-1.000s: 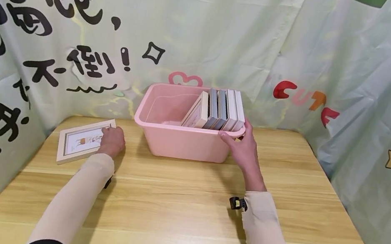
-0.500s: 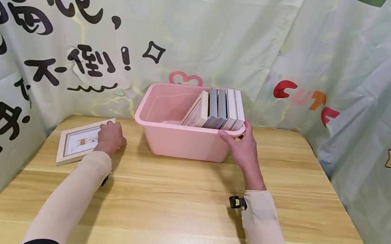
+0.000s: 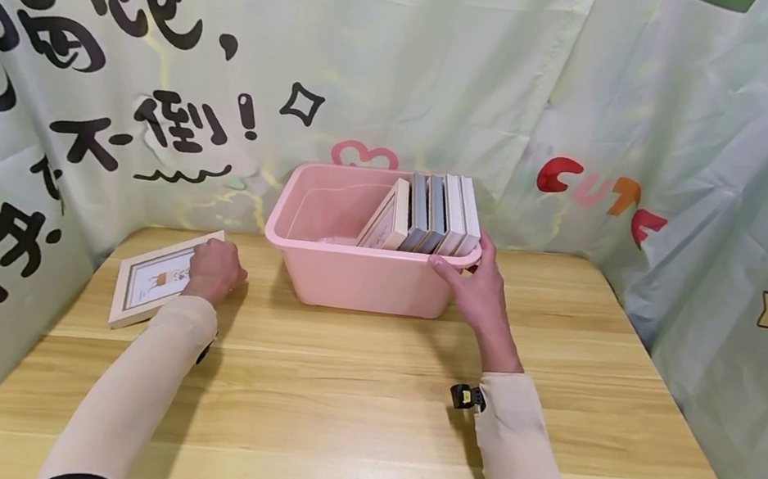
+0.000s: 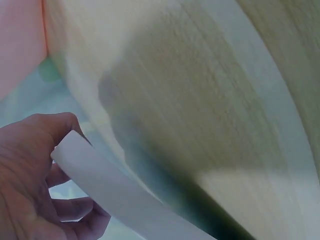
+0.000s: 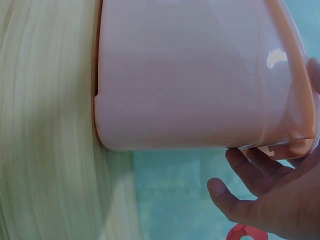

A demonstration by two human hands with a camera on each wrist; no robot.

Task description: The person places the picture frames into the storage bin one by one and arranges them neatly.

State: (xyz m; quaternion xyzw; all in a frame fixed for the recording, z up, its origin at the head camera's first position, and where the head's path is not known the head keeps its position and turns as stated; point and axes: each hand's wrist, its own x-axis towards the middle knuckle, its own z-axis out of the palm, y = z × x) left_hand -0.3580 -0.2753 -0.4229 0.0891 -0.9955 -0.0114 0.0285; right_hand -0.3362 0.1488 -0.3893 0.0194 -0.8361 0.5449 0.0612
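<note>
At the table's left lies a light wooden picture frame [image 3: 142, 288] with a small deer-like print. My left hand [image 3: 215, 272] covers its right end. In the left wrist view, thumb and curled fingers pinch the frame's pale edge [image 4: 110, 185], which appears raised off the table. A pink plastic bin [image 3: 363, 282] stands at the back centre. My right hand [image 3: 476, 291] holds its right front corner, thumb over the rim. In the right wrist view, several fingertips [image 5: 242, 167] sit beneath the rim. Inside the bin's right half, several frames [image 3: 435, 216] stand on edge, the leftmost leaning.
The bin's left half shows its bare inner wall [image 3: 311, 204]. Behind the wooden table [image 3: 328, 413] hangs a pale printed cloth [image 3: 418, 62], close to the bin's back and to the table's left and right sides.
My left hand has shifted slightly left over the picture frame, and the frame's near left corner sits a touch lower in view. The right hand and bin have stayed put.
</note>
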